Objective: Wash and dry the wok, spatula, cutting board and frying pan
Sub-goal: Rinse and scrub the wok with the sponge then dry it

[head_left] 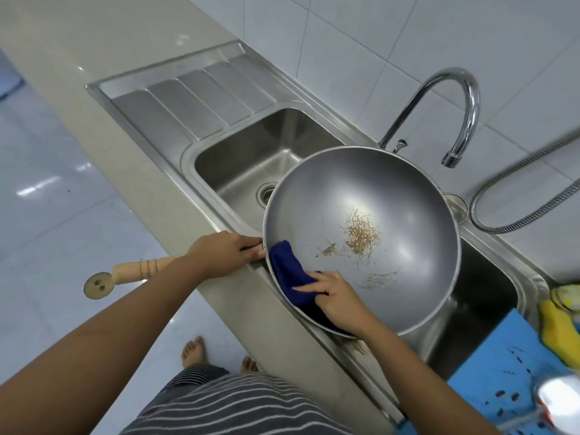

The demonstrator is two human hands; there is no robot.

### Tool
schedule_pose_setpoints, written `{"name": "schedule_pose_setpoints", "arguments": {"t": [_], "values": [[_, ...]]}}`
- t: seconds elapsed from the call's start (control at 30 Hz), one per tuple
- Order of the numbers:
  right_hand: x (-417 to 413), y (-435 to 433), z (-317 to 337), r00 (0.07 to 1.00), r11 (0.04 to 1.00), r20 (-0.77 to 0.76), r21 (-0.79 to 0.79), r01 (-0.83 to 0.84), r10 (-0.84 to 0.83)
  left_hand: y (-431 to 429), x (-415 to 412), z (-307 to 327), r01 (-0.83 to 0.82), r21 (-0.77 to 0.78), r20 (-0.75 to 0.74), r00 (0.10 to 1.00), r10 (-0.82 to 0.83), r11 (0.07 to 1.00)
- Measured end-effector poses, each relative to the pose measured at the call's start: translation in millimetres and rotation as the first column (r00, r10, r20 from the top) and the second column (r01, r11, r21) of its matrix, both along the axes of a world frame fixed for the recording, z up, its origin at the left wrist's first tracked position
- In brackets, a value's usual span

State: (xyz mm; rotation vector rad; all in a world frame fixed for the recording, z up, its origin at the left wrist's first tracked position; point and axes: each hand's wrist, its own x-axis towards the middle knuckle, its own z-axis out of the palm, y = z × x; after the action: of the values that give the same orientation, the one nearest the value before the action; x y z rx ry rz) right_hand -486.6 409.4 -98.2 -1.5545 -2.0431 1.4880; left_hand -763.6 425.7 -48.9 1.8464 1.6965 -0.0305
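wok tilted over the sink for wiping

the steel sink (251,158) sits in a pale countertop (94,42), with its ribbed drainboard (194,98) on the far side. the wok (392,189) is held above the nearer part of the basin and tipped toward the person. that way the bowl faces up to the eye and any drips would fall into the sink.

a blue cutting board (502,356) with dark marks on it lies on the counter at the lower right, apart from the wok and seemingly waiting its turn. the curved faucet (464,98) rises behind the wok and no water runs from it. this suggests wiping or drying rather than rinsing.

the wok's wooden handle (138,270) sticks out over the floor, past the counter edge. the left hand (219,255) is closed round the neck where the handle meets the rim. a hold this close to the bowl probably steadies the heavy end against the rubbing.

the right hand (339,296) has its fingers bent over a bunched dark blue cloth (288,271), gripping it and pressing it against the near inner wall. part of the cloth drapes over the rim. brown scratchy marks (361,233) remain at the bottom of the bowl, away from the cloth. i judge the wok to be unfinished.

neither the spatula nor the frying pan can be made out.
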Motion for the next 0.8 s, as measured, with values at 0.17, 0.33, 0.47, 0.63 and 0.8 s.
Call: {"name": "schedule_pose_setpoints", "arguments": {"t": [0.17, 0.33, 0.47, 0.63, 0.8], "values": [[-22, -3, 14, 1.000, 1.000, 0.006, -0.002, -0.018, 0.018, 0, -4, 1, -0.016, -0.024, 0.068, 0.998, 0.018, 1.000], [-91, 44, 20, 0.993, 0.978, 0.089, 0.189, -0.092, 0.076, -3, -12, -2, -0.084, -0.056, 0.127, 0.988, 0.090, 0.995], [-109, 112, 20, 0.935, 0.827, 0.354, 0.522, -0.210, 0.014, -6, -12, -1, -0.122, -0.048, 0.148, 0.981, 0.128, 0.991], [-90, 180, 32, 0.791, 0.736, 0.545, 0.650, -0.189, -0.279, -11, -9, -3, -0.163, -0.015, 0.102, 0.981, 0.163, 0.987], [-41, 199, 48, 0.604, 0.724, 0.656, 0.665, -0.181, -0.452, -15, -8, -4, -0.154, 0.016, 0.023, 0.988, 0.153, 0.988]]}}
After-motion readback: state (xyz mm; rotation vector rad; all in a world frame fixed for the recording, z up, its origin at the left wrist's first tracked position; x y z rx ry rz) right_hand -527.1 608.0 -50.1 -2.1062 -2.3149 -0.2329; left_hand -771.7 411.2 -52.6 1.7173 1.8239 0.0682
